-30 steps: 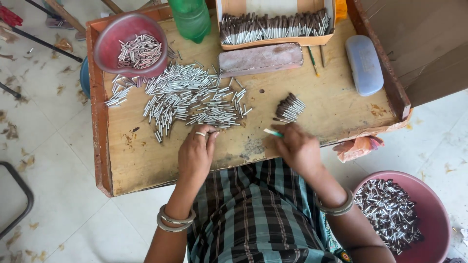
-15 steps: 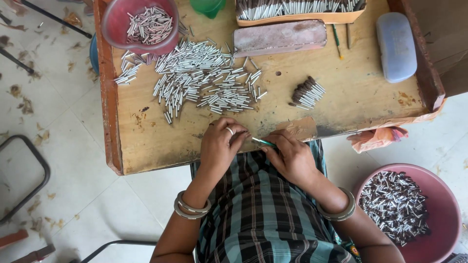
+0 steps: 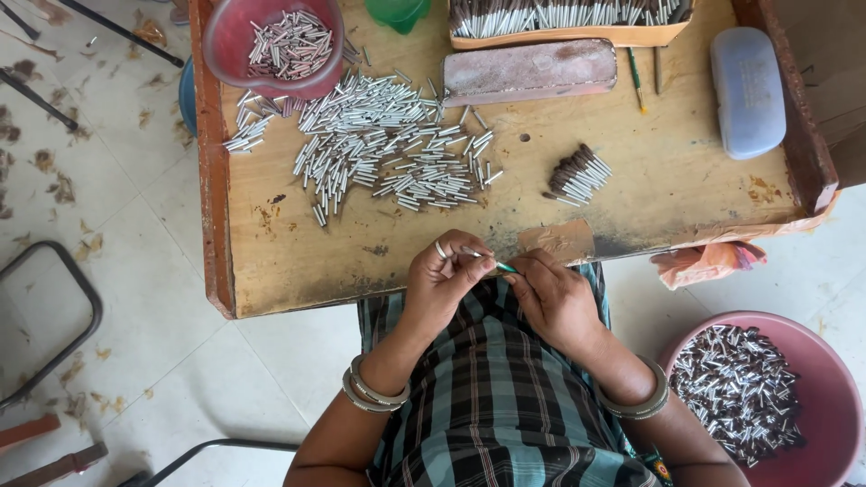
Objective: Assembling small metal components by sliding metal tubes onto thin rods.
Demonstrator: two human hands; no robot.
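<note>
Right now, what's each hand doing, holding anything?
Left hand: fingers closed on a small silver tube.
Right hand: fingers closed on a thin green-tipped stick at the tube's end.

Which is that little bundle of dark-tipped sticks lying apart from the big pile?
On the worn wooden work table, look right of the wide loose heap of silvery tubes. The small bundle of brown-tipped sticks lies alone there, left of the pale blue plastic case; it alone is neatly stacked and dark-ended.
</note>
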